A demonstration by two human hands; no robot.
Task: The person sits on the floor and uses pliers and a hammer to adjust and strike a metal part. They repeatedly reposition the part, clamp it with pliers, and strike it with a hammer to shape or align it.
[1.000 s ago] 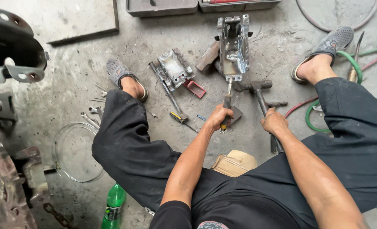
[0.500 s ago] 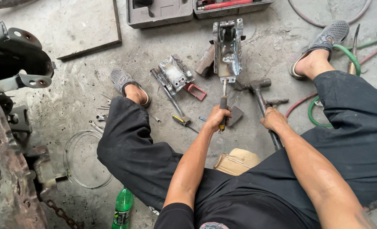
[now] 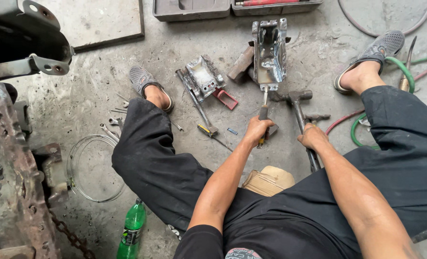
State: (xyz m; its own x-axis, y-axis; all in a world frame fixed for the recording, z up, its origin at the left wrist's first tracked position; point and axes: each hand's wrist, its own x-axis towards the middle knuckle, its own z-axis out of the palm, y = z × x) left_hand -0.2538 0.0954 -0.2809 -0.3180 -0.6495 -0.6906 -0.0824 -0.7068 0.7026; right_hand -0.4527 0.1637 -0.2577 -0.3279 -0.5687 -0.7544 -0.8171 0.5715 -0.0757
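At the centre of the frame my left hand point(image 3: 256, 130) is closed around the dark handle of a screwdriver-like tool point(image 3: 264, 112), its shaft touching the grey rectangular metal housing point(image 3: 270, 50) above it on the concrete floor point(image 3: 88, 86). Just right, my right hand point(image 3: 312, 136) is wrapped around the steel hammer point(image 3: 297, 103).

Hammer point(image 3: 297, 103) right of metal housing point(image 3: 269, 50)

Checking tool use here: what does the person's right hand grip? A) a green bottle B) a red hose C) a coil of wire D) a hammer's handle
D: the right hand closes around the handle of the hammer, whose head lies on the concrete beside the metal housing.
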